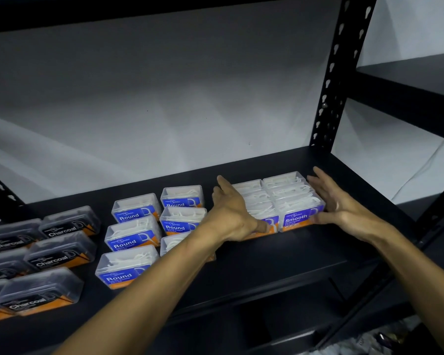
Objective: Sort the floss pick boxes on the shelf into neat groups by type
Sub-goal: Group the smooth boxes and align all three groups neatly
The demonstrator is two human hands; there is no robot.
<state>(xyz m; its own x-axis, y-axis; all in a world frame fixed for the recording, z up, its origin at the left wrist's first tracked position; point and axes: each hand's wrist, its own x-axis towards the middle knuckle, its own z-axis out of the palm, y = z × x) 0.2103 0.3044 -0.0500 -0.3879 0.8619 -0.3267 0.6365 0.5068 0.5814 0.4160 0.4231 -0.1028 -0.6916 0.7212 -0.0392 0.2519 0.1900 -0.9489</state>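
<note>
clear plastic smooth boxes (280, 201) sit betw. both hands; left hand (235, 211) & right hand (344, 208) flat-fingered, pressing sides, gripping nothing.

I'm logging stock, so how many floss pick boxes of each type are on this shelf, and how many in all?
Charcoal boxes: 6 (the leftmost are cut off by the frame edge)
Round boxes: 6 (one is partly behind the left arm)
Smooth boxes: 6
Total: 18
</note>
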